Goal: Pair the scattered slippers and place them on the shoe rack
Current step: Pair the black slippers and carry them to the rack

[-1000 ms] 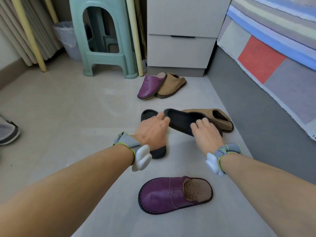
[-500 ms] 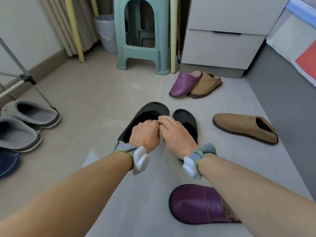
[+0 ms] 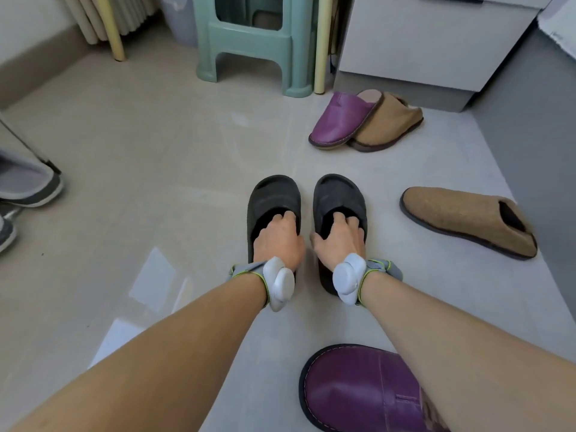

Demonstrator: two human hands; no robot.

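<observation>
The two black slippers (image 3: 307,207), overlapped half a second ago, now lie parallel; left hand (image 3: 277,241) and right hand (image 3: 341,241) each have fingers tucked inside one.

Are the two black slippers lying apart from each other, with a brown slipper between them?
No: the two black slippers sit side by side, toes pointing away, with the left hand and right hand reaching into them.
</observation>
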